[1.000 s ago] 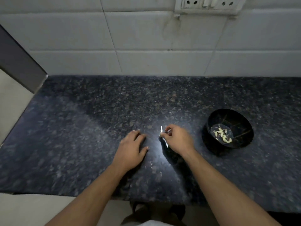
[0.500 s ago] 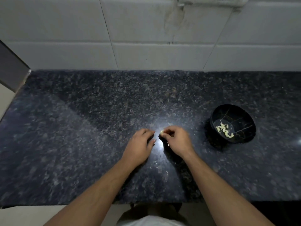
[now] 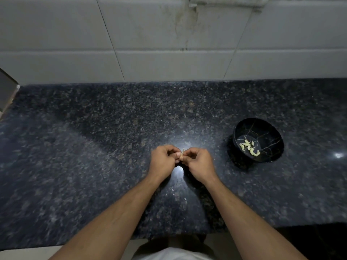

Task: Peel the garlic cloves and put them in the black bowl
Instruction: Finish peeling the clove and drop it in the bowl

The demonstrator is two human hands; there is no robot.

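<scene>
A small garlic clove (image 3: 181, 156) with a pale tip of skin sticking up is pinched between the fingertips of both hands above the dark granite counter. My left hand (image 3: 163, 162) holds it from the left with curled fingers, my right hand (image 3: 199, 163) from the right. The black bowl (image 3: 266, 128) with gold vein lines stands on the counter to the right of my hands. Several peeled pale cloves (image 3: 249, 147) lie in its bottom.
The speckled granite counter (image 3: 93, 147) runs to a white tiled wall (image 3: 150, 44) at the back. Its front edge is near my body. A grey panel edge (image 3: 7, 94) juts in at the far left. Tiny skin flakes (image 3: 178, 192) lie below my hands.
My left hand lifted off the counter and came to the right hand; both now pinch the clove. The view tilted down a little.
</scene>
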